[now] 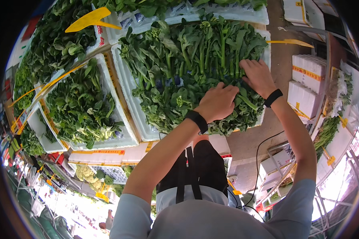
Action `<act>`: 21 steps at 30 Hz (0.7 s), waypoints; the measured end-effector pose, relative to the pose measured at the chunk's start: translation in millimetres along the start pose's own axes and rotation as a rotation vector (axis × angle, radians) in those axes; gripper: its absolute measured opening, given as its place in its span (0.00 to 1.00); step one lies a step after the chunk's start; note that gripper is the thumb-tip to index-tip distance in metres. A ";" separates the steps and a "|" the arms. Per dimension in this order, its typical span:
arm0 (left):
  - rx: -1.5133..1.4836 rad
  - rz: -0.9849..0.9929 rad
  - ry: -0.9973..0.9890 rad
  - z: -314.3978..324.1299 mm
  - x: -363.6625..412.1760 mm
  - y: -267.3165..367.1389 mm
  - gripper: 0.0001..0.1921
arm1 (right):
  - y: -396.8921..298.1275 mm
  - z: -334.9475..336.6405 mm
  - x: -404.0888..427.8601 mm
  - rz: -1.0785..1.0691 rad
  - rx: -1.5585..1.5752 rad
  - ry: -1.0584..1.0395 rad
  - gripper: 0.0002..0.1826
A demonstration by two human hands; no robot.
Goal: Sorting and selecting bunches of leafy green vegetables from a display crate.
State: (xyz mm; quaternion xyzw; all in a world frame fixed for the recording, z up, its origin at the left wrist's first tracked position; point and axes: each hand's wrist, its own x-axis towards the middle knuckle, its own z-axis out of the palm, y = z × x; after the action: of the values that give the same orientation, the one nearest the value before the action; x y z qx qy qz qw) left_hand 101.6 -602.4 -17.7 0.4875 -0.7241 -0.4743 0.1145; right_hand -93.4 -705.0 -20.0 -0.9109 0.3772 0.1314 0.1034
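A white foam box [126,98] in front of me holds leafy green stalks with flower buds, resembling choy sum. Its far row of stalks [197,53] has the cut stems towards me, while the near row [173,104] shows mostly leaves and buds. My left hand [220,101] lies over the near row with its fingers bent; whether it grips a stalk is hidden. Farther right, my right hand [257,74] has curled fingers at the stem ends of the far row, touching the greens. One loose stem [247,100] slants between my hands.
Left of this box is another foam box of greens [80,107]; darker leaves [65,38] fill one beyond it. Yellow tags [89,19] on stalks rise over the produce. Stacked white foam boxes [306,85] stand at right. A black cable [257,161] runs across the floor.
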 end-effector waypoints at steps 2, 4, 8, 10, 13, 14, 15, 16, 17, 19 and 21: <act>0.002 -0.005 -0.009 0.5 -0.6 -0.8 0.20 | -3.0 -11.1 2.8 0.015 0.148 -0.104 0.24; 0.003 -0.009 -0.018 1.2 0.3 -1.3 0.20 | -1.8 -21.1 -1.7 -0.027 0.230 -0.002 0.21; -0.044 -0.019 -0.022 -0.2 1.9 -3.1 0.21 | -10.1 -42.6 -24.2 0.331 0.577 0.200 0.10; -0.078 -0.003 -0.005 -0.1 3.8 -3.3 0.22 | -13.9 -45.1 -45.5 0.421 0.679 0.276 0.08; -0.177 0.014 0.068 -3.7 3.0 -3.5 0.22 | -30.1 -53.3 -72.5 0.549 0.887 0.225 0.09; -0.170 0.002 0.100 -8.6 3.3 -3.4 0.23 | -39.8 -50.7 -75.8 0.553 0.984 0.211 0.10; -0.163 -0.008 0.132 -14.3 3.5 -3.0 0.24 | -47.5 -49.2 -76.8 0.556 1.082 0.198 0.11; -0.194 0.000 0.124 -21.5 3.9 -4.1 0.23 | -54.1 -49.6 -75.6 0.558 1.087 0.211 0.11; -0.181 0.006 0.120 -26.9 0.2 -2.1 0.23 | -61.0 -51.1 -73.8 0.525 1.089 0.176 0.12; -0.235 -0.097 0.104 -40.1 -5.1 7.0 0.22 | -64.1 -45.9 -77.1 0.498 1.093 0.165 0.14; -0.237 -0.093 0.122 -53.7 -18.2 21.4 0.21 | -63.7 -28.7 -82.2 0.496 0.947 0.119 0.16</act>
State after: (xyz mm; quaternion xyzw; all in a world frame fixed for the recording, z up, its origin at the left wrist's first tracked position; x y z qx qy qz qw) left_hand 131.6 -616.9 32.9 0.5315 -0.6314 -0.5307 0.1928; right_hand -99.3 -614.8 38.8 -0.6541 0.6041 -0.0844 0.4473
